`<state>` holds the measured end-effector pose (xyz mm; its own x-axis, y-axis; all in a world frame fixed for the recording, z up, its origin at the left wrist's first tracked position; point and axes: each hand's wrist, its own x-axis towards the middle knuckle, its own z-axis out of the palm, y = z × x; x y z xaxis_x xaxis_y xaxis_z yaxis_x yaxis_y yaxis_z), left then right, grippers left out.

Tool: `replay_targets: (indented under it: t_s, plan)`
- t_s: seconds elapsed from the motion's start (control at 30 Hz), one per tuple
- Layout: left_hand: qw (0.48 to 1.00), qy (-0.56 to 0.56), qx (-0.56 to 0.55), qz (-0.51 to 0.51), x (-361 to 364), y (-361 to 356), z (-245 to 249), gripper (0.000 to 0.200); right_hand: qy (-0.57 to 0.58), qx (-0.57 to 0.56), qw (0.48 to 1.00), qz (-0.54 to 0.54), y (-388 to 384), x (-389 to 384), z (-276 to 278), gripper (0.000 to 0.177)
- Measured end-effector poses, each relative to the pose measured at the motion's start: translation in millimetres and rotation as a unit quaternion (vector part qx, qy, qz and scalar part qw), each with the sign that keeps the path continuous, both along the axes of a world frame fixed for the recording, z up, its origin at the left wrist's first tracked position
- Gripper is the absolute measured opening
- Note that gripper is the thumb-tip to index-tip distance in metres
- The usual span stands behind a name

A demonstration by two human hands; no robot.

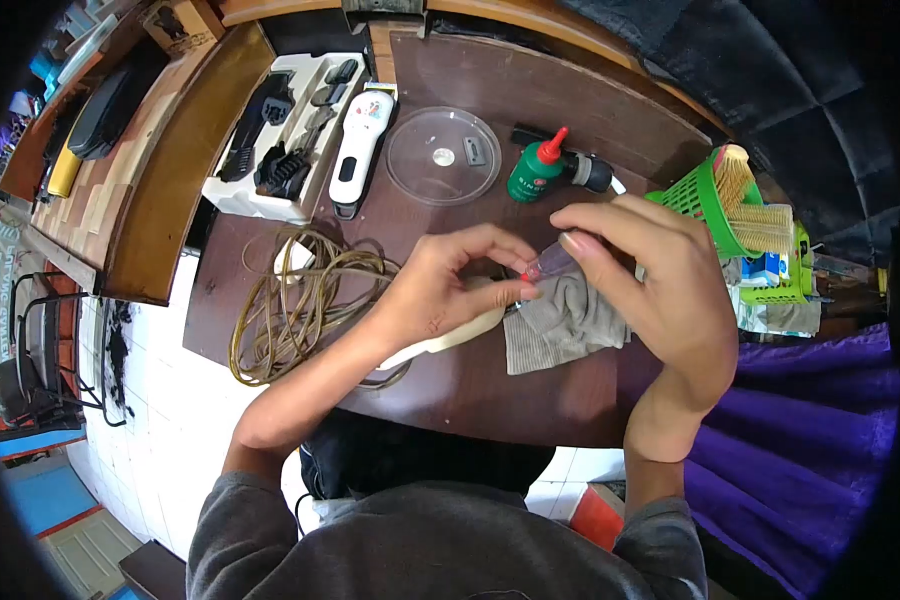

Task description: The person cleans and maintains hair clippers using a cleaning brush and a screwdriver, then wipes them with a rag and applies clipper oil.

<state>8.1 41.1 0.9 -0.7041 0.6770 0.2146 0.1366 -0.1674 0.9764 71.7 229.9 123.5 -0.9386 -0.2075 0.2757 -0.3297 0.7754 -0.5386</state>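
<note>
Between my two hands is a screwdriver with a clear handle [555, 262] and a red end; its shaft is hidden. The fingers and thumb of my right hand [650, 270] close on the upper part of the handle. My left hand [450, 285] pinches at the red end, thumb below and fingertips above. A cream hair clipper [455, 333] lies under my left hand, partly covered by it. Just beyond its head, beneath my right hand, is a crumpled grey cloth [560, 325] with a ribbed edge.
A coiled cord [290, 310] lies left on the brown table [420, 400]. Further back are a white clipper [361, 150], a box of clipper parts [295, 130], a round clear dish [420, 175] holding a small metal piece, and a green oil bottle [535, 170]. A green basket [700, 200] holds brushes at right.
</note>
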Motion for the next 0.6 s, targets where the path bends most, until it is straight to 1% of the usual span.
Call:
replay_targets:
  t_s: [0.03,0.07,0.13,0.17,0.2,0.23,0.27,0.3,0.33,0.37,0.47,0.6]
  plan:
    - [0.984,0.136,-0.115,0.019,-3,-5,13,0.029,0.000,0.004,1.000,0.004,1,2,0,0.019]
    - [0.983,0.141,-0.113,0.018,-6,-8,12,0.029,0.001,0.010,1.000,0.008,2,2,1,0.021]
    - [0.952,0.266,-0.148,-0.019,-12,-13,5,0.032,0.022,0.008,0.999,0.027,4,0,-5,0.023]
    - [0.952,0.255,-0.158,-0.052,-17,-17,0,0.032,0.038,0.010,0.999,0.019,3,-1,-7,0.024]
    - [0.953,0.256,-0.156,-0.053,-17,-17,0,0.032,0.053,0.011,0.998,0.011,0,0,-8,0.025]
    - [0.956,0.245,-0.151,-0.057,-16,-17,0,0.032,0.032,-0.012,0.999,0.013,-3,0,-6,0.022]
    - [0.960,0.231,-0.149,-0.062,-13,-18,1,0.032,0.029,-0.013,0.999,0.012,-4,1,-3,0.022]
    - [0.960,0.226,-0.151,-0.064,-13,-18,4,0.032,0.007,-0.019,0.999,0.033,-5,1,1,0.022]
    - [0.957,0.239,-0.149,-0.065,-14,-17,7,0.032,-0.018,-0.025,0.998,0.054,-5,1,2,0.022]
    - [0.954,0.253,-0.146,-0.066,-14,-16,8,0.032,0.007,-0.011,0.998,0.068,-4,-2,-5,0.022]
    - [0.948,0.266,-0.150,-0.086,-16,-19,7,0.031,0.030,-0.012,0.996,0.083,-9,-1,-5,0.024]
    - [0.940,0.284,-0.160,-0.095,-18,-21,14,0.027,0.017,-0.023,0.998,0.064,-13,2,-1,0.023]
